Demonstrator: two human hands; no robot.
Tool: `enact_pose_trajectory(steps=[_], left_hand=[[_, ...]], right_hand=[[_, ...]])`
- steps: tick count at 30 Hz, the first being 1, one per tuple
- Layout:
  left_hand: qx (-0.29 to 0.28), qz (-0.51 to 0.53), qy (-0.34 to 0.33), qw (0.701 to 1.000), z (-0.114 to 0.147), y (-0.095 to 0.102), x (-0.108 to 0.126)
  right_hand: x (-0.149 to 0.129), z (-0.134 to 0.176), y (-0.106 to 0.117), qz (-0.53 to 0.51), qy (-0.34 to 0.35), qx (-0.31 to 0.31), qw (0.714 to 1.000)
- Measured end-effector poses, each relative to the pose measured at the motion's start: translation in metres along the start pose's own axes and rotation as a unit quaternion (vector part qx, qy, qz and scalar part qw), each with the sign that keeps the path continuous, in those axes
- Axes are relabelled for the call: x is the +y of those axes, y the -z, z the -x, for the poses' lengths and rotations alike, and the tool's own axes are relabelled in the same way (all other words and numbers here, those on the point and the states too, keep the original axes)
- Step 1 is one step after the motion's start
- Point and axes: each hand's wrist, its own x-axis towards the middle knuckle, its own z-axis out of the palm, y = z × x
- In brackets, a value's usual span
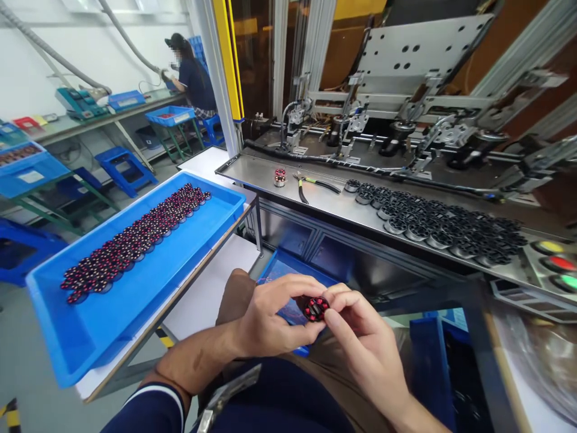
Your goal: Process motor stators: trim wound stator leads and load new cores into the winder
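Above my lap, a small round motor stator (316, 309) with a black body and red coils is between my two hands. My left hand (277, 316) grips its left side, thumb below and fingers above. The thumb and fingertips of my right hand (367, 334) pinch its right edge. To the left, a blue tray (180, 273) carries rows of similar stators (135, 237) with red coils. On the steel ledge (256, 171) in front, many black cores without red coils (433, 219) stand packed together at the right.
Green-and-black handled cutters (309, 185) lie on the ledge beside two stacked coil parts (280, 177). Behind is a machine with metal clamps (356, 123); coloured buttons (559, 263) sit at right. A blue bin (279, 264) is below my hands. Another person (196, 81) sits far left.
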Motion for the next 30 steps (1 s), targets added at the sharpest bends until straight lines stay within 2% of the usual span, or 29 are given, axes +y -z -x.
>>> enact_pose_trajectory(steps=[2,5,8,11,15,17,21,25,30], left_hand=[[0.008,0.004,0.007,1.000,0.000,0.001,-0.001],[0.019,0.029,0.054,0.998,0.001,0.000,-0.001],[0.020,0.033,0.064,0.997,0.000,0.000,-0.001],[0.012,0.005,0.033,0.999,-0.002,0.002,-0.002],[-0.016,-0.036,0.011,0.999,-0.003,0.003,-0.002],[-0.021,-0.046,0.013,0.999,-0.002,0.003,-0.002],[-0.018,-0.053,0.008,0.998,-0.002,0.001,0.000],[-0.011,-0.020,0.037,0.999,-0.001,0.000,0.000],[0.001,0.144,0.143,0.979,0.005,-0.004,-0.002]], right_hand=[[0.003,0.002,-0.005,-0.020,-0.019,0.028,0.999],[0.012,0.007,-0.010,-0.038,-0.047,0.085,0.995],[0.020,0.009,-0.009,-0.024,-0.044,0.097,0.994],[0.020,0.006,-0.003,0.023,0.018,0.097,0.995],[0.013,-0.001,0.005,0.114,0.130,0.064,0.983],[0.010,-0.004,0.006,0.158,0.156,0.051,0.974],[0.005,-0.006,0.005,0.204,0.169,0.063,0.962],[0.001,-0.004,0.005,0.194,0.146,0.072,0.967],[0.004,-0.001,0.005,0.116,0.042,0.099,0.988]])
